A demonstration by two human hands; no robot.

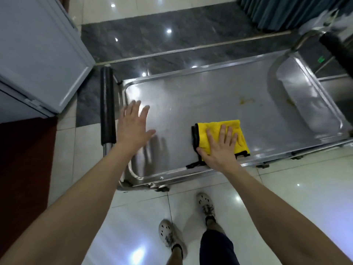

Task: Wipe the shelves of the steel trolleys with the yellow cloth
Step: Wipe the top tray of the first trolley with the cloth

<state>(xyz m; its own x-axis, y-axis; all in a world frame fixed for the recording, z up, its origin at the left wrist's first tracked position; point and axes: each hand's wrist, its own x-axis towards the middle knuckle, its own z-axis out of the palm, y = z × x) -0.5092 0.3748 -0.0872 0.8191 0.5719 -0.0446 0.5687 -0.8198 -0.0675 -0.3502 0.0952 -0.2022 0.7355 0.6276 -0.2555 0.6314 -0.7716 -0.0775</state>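
On the steel trolley's top shelf (191,100), toward its 5 o'clock edge, lies the yellow cloth (237,131), folded flat, fleecy and black-trimmed. The shelf is smeared steel, with a black handle (108,108) at 9 o'clock and a brownish stain (246,101) at the cloth's 12 o'clock. Glossy white floor tiles (286,188) surround it. The left hand (133,129) is spread over bare steel, holding nothing. The right hand (219,148) presses straight fingers (222,131) onto the cloth's 7 o'clock half.

The cloth (219,124) was yellow with a black edge. The trolley shelf (191,104) was silver-grey, marked by a yellow-brown stain (246,101), and its handle (108,108) was black. The floor tiles (286,188) were white.
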